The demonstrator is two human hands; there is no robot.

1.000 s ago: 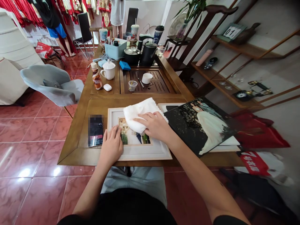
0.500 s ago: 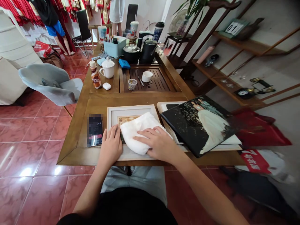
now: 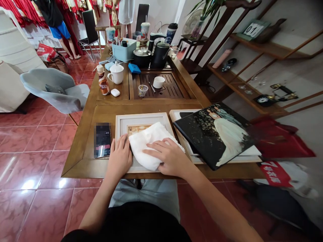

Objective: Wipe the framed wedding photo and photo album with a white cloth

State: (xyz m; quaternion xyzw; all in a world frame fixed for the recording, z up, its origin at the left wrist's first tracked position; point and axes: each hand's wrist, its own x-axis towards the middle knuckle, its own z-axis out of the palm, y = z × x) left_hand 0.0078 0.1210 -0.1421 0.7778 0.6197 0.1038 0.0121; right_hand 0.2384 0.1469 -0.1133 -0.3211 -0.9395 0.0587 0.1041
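Note:
A picture frame [image 3: 123,120] with a pale border lies flat on the wooden table in front of me. Across much of it spreads a folded white cloth [image 3: 141,148], hiding most of the picture. My right hand [image 3: 170,158] grips the cloth from above, its fingers partly bent into the fabric. Along the frame's left side rests my left hand [image 3: 120,156], fingers stretched forward and holding nothing. A phone [image 3: 103,141] with a lit screen lies just left of that hand.
To the right, a dark photo album [image 3: 217,134] overlaps another pale frame [image 3: 174,116]. Farther back are a bottle [image 3: 103,80], a lidded white mug [image 3: 116,74], a small white cup [image 3: 158,82] on a tea tray [image 3: 174,87], and a black kettle [image 3: 160,55]. A grey chair [image 3: 55,87] stands left.
My right hand and the cloth have shifted very slightly toward me on the frame. My left hand stays at the frame's left side.

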